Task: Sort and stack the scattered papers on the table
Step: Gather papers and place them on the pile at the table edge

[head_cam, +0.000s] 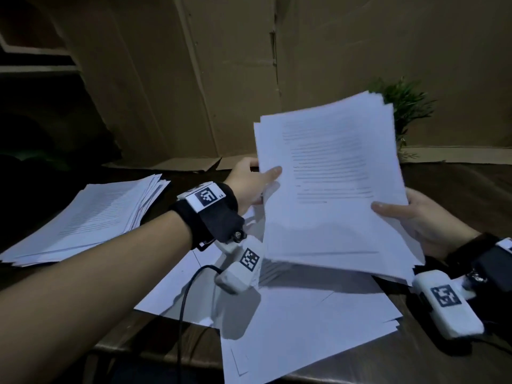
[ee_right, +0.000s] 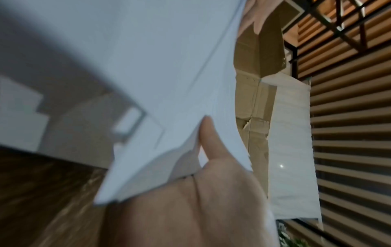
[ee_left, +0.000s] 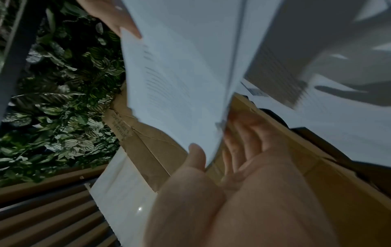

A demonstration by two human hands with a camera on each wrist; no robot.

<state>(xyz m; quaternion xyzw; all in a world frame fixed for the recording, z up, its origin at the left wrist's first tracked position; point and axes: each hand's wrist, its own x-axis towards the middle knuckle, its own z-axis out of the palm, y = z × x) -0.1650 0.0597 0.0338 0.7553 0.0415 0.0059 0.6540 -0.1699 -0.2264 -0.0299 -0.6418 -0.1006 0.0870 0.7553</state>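
now both hands, left hand (head_cam: 250, 184) & right hand (head_cam: 424, 217), gripping paper stack (head_cam: 332, 176) (above table (head_cam: 457, 187))

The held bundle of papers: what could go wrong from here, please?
1. The held bundle is fanned and uneven; the left hand and right hand grip only its side edges, so sheets may slip out.
2. Dropped sheets could mix with the loose sheets on the table below.
3. The sorted stack already looks skewed.
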